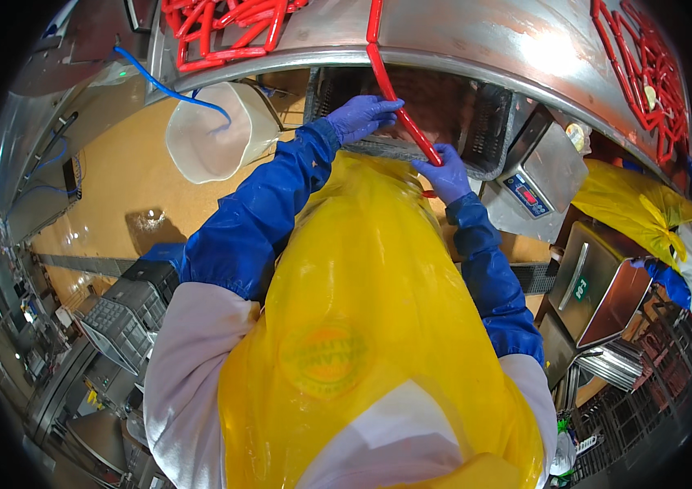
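A string of red sausages (389, 81) runs down off the steel table's edge towards me. My left hand (360, 117), in a purple glove, closes its fingertips on one of its links from the left side. Lower down, my gloved right hand (447, 174) grips the string at the lower end of that link. A short bit of red sausage shows below the right hand, against my yellow apron. Beneath the string stands a dark plastic crate (489, 134); its contents look brownish-pink and blurred.
Heaps of red sausages (236, 28) lie on the steel table (460, 28), left and far right. A white bin (214, 134) with a blue hose stands left. A steel scale (537, 167) is right of the crate. Another person in a yellow apron (631, 204) works at right.
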Demonstrator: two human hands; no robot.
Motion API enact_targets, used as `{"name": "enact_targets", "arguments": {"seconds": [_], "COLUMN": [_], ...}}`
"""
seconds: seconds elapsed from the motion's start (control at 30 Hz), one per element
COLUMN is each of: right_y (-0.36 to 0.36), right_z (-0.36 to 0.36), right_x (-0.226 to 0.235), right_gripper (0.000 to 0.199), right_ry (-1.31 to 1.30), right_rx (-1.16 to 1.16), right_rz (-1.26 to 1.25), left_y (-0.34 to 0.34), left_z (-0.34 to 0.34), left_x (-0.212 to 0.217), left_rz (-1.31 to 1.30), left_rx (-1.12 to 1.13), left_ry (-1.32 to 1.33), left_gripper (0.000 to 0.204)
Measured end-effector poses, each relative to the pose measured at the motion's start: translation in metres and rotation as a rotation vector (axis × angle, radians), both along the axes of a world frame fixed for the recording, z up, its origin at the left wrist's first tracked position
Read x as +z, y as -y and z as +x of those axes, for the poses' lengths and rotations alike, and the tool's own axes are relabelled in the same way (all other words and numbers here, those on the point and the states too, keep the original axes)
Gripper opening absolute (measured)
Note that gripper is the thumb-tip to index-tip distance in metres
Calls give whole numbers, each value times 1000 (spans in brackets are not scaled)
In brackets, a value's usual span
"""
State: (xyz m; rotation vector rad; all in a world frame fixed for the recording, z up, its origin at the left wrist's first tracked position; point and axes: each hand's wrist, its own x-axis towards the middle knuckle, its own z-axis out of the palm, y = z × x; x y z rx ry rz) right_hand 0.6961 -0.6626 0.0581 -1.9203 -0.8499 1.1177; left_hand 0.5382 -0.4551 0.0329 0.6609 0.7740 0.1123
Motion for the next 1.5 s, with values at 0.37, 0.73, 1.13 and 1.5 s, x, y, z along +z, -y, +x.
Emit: {"name": "enact_targets", "arguments": {"seconds": [0.37, 0.73, 1.13, 1.5], "right_y": [10, 29, 16, 66], "right_z": [34, 1, 52, 272], "right_x": [-25, -48, 174, 198], "right_gripper": [63, 31, 52, 49], "right_ry": [-1172, -249, -1357, -418], "right_rx": [231, 32, -111, -880], "right_rz": [-483, 67, -87, 404], "left_y": [-3, -3, -27, -237], "left_z": [-19, -10, 41, 91], "left_x": [58, 51, 100, 131], "left_rz": [-74, 308, 1710, 1845], "left_rx": [60, 89, -934, -283], "left_ry": [281, 129, 276, -414], "left_gripper": [33, 28, 30, 22]}}
